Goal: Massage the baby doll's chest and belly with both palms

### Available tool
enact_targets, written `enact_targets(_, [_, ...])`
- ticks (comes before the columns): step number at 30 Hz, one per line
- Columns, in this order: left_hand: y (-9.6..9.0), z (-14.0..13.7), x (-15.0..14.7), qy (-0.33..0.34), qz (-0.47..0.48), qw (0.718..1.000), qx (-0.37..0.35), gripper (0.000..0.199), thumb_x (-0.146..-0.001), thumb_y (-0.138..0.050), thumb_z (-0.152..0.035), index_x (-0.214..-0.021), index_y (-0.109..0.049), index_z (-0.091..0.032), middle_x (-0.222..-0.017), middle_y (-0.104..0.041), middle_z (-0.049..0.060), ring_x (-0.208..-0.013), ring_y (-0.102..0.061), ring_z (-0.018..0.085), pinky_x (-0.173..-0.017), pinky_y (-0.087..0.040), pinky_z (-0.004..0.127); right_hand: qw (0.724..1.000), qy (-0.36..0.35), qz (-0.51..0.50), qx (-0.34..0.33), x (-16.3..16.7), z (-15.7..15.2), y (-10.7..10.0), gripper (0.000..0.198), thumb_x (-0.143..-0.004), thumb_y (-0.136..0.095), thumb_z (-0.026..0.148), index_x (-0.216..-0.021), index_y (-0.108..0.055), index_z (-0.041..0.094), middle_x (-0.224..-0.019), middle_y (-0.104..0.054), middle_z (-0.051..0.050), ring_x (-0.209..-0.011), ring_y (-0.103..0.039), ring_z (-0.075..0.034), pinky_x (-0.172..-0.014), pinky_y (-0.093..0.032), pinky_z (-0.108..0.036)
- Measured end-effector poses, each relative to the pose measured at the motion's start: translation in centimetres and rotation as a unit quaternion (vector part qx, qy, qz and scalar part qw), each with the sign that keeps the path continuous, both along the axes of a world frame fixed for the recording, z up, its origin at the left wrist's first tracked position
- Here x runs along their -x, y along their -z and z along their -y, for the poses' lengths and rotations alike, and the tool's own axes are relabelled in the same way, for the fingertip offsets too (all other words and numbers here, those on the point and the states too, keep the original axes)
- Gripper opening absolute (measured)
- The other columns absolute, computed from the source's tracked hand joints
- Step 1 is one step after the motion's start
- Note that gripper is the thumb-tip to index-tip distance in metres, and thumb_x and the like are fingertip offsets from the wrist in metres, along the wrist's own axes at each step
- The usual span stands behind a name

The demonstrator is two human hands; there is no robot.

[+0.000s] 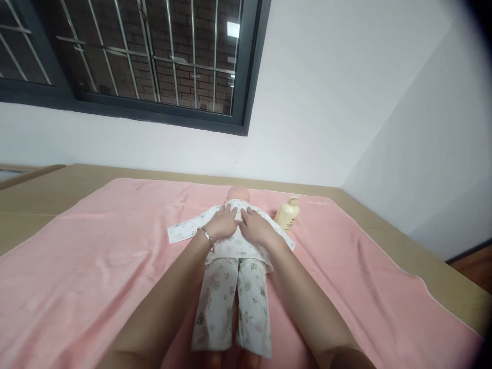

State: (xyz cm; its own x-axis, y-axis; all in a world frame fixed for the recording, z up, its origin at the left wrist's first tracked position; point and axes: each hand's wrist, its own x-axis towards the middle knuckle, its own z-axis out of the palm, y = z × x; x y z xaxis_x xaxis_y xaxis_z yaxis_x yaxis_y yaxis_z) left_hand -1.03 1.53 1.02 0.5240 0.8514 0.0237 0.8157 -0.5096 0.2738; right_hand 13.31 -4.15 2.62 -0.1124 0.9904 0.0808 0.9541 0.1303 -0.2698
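Observation:
A baby doll (238,193) lies stretched out, its bald head at the far end and its feet toward me. It wears a white printed top (234,248) and matching trousers (219,302). My left hand (222,221) rests flat on the upper left of the top, fingers extended, a silver bangle at the wrist. On the upper right, my right hand (254,224) lies flat too, its thumb close to the left one. Both hands hold nothing. No face shows on the doll.
Under the doll spreads a pink blanket (130,246) with some wrinkles. A cream-coloured bottle (288,214) leans beside the doll's right-hand sleeve. Tan board (380,238) borders the blanket. Behind it rises a white wall (307,102) with a dark-framed barred window (172,110).

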Motion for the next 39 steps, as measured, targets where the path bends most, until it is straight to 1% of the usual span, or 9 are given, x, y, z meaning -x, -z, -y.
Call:
enact_targets(3, [-1.3,2.2,0.2,0.058,-0.032,0.998,-0.003,0.058,-0.086,-0.049,-0.023,-0.143,-0.047,-0.013,-0.153,-0.040,0.020,-0.142,-0.039,0.033,-0.109,-0.036,0.043,0.998,-0.050,0.031,0.029,0.3,1.9,-2.1,0.042,-0.093,-0.045,0.025,-0.132,-0.059,0.018,-0.144,-0.051,-0.016,-0.118,-0.059,-0.032,-0.091,-0.045,-0.039])
enact_targets(6, [-2.2,3.2,0.1,0.060,-0.054,0.996,-0.023,0.049,-0.085,-0.048,-0.018,-0.133,-0.056,-0.014,-0.145,-0.051,0.019,-0.132,-0.051,0.031,-0.105,-0.040,0.039,0.997,-0.072,0.013,0.023,-0.1,2.0,-2.6,0.035,-0.093,-0.042,0.021,-0.115,-0.069,0.021,-0.139,-0.057,-0.011,-0.111,-0.062,-0.028,-0.088,-0.045,-0.036])
enact_targets(12, [-1.9,1.1,-0.2,-0.036,-0.003,0.998,-0.048,0.044,-0.099,-0.032,-0.038,-0.125,-0.058,-0.014,-0.139,-0.056,0.017,-0.130,-0.052,0.031,-0.103,-0.041,0.042,0.994,-0.018,-0.068,-0.080,-1.7,-2.1,1.4,0.044,-0.101,-0.033,0.027,-0.136,-0.056,0.015,-0.141,-0.056,-0.012,-0.135,-0.045,-0.023,-0.110,-0.032,-0.035])
enact_targets(17, [-0.5,0.0,0.0,-0.100,0.016,0.994,-0.033,0.054,-0.100,-0.028,-0.045,-0.142,-0.043,-0.014,-0.155,-0.037,0.020,-0.143,-0.034,0.035,-0.110,-0.031,0.052,0.991,0.053,-0.057,-0.105,-1.8,-3.4,3.4,0.052,-0.103,-0.027,0.035,-0.143,-0.047,0.008,-0.148,-0.047,-0.017,-0.141,-0.037,-0.025,-0.115,-0.025,-0.038])
enact_targets(21, [-0.8,1.1,0.3,-0.096,-0.014,0.995,-0.004,0.058,-0.095,-0.043,-0.046,-0.144,-0.042,-0.016,-0.156,-0.033,0.022,-0.142,-0.033,0.043,-0.106,-0.033,0.059,0.995,0.045,0.002,-0.087,-0.4,-1.2,1.3,0.046,-0.100,-0.031,0.025,-0.138,-0.053,0.011,-0.138,-0.056,-0.018,-0.127,-0.052,-0.028,-0.103,-0.037,-0.038])
enact_targets(26, [-2.6,2.7,1.0,-0.003,-0.054,0.998,-0.019,0.034,-0.088,-0.052,-0.036,-0.114,-0.066,-0.019,-0.135,-0.058,0.018,-0.123,-0.056,0.038,-0.095,-0.045,0.047,0.999,-0.034,0.015,-0.018,0.6,1.3,-1.4,0.034,-0.090,-0.044,0.019,-0.112,-0.070,0.026,-0.121,-0.068,-0.007,-0.099,-0.065,-0.024,-0.080,-0.044,-0.032])
enact_targets(30, [-2.9,1.9,0.8,0.007,-0.034,0.999,-0.039,0.034,-0.095,-0.041,-0.034,-0.110,-0.065,-0.016,-0.125,-0.062,0.017,-0.114,-0.060,0.032,-0.094,-0.046,0.042,0.997,-0.013,-0.045,-0.056,-0.2,-0.1,-0.2,0.036,-0.095,-0.040,0.024,-0.115,-0.069,0.025,-0.124,-0.067,-0.006,-0.112,-0.060,-0.023,-0.091,-0.042,-0.032])
enact_targets(35, [-0.3,-0.6,0.3,-0.057,0.083,0.992,-0.078,0.038,-0.100,-0.033,-0.038,-0.118,-0.057,-0.014,-0.129,-0.060,0.017,-0.121,-0.056,0.028,-0.100,-0.042,0.038,0.987,0.067,-0.091,-0.114,-1.6,-3.1,3.4,0.046,-0.102,-0.031,0.036,-0.136,-0.055,0.017,-0.144,-0.053,-0.011,-0.138,-0.041,-0.025,-0.113,-0.026,-0.041])
enact_targets(39, [0.8,-1.2,0.0,-0.083,0.102,0.988,-0.077,0.041,-0.100,-0.035,-0.038,-0.127,-0.051,-0.011,-0.131,-0.059,0.018,-0.125,-0.054,0.027,-0.103,-0.040,0.037,0.989,0.082,-0.069,-0.099,-1.5,-3.1,3.5,0.049,-0.102,-0.027,0.038,-0.140,-0.050,0.015,-0.149,-0.047,-0.014,-0.140,-0.037,-0.028,-0.114,-0.022,-0.049])
